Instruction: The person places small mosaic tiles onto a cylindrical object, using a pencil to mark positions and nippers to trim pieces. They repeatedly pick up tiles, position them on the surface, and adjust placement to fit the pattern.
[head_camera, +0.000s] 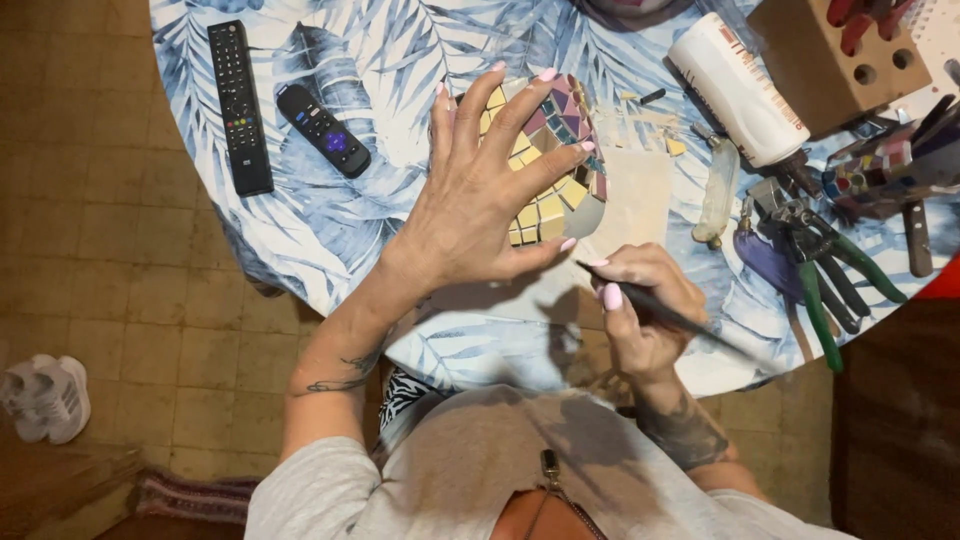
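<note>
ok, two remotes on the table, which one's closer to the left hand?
The short rounded remote with the purple button. It lies just beside the left hand; the long black remote lies farther out, near the table edge.

Rounded mosaic piece (553, 165) covered in yellow, cream, purple and teal tile fragments, resting on a pale sheet on the leaf-patterned counter (330, 215), partly hidden under the spread left hand (480, 195). Thin dark stick-like tool (665, 312) pinched in the right hand (640, 300), tip just beside the mosaic's lower edge.
</note>
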